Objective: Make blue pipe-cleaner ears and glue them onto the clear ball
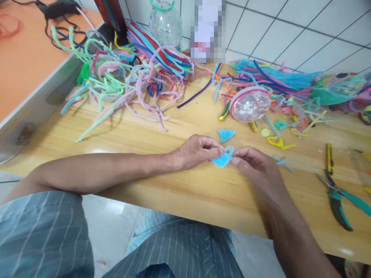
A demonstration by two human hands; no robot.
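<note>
stretching across the whole view, the wooden table (174, 185) carries everything, its near edge running from 9 o'clock down to 4 o'clock. at 11 o'clock lies the big tangle of pipe cleaners (124, 81), pastel green, pink and lilac, loose and looping; at 2 o'clock a straighter bundle of blue stems (278, 79) fans toward the tiled wall. between them, near 1 o'clock of the hands, sits a clear plastic dome (251, 104) rimmed in pink. at 4 o'clock, well apart from the hands, teal-handled pliers (339, 197) rest on the wood, with a yellow cutter (329, 156) just beyond them.

both forearms come in low and meet near the centre. the left hand (195, 152) reaches from 9 o'clock, arm laid almost flat along the table edge, fingers narrowed to a pinch. the right hand (257, 168) comes up from 5 o'clock, wrist raised, thumb and forefinger also closed in a pinch. between the two pinches sits the small blue woven piece (222, 159), a flat fan-like shape with a loop at its top; its long axis runs roughly 8 to 2 o'clock, the loop end toward the right fingertips, the broad end toward the left. both hands touch it, neither clearly nearer.

just beyond at 12 o'clock, a finished blue cone shape (226, 135) lies alone on the wood, near but not touching.
</note>
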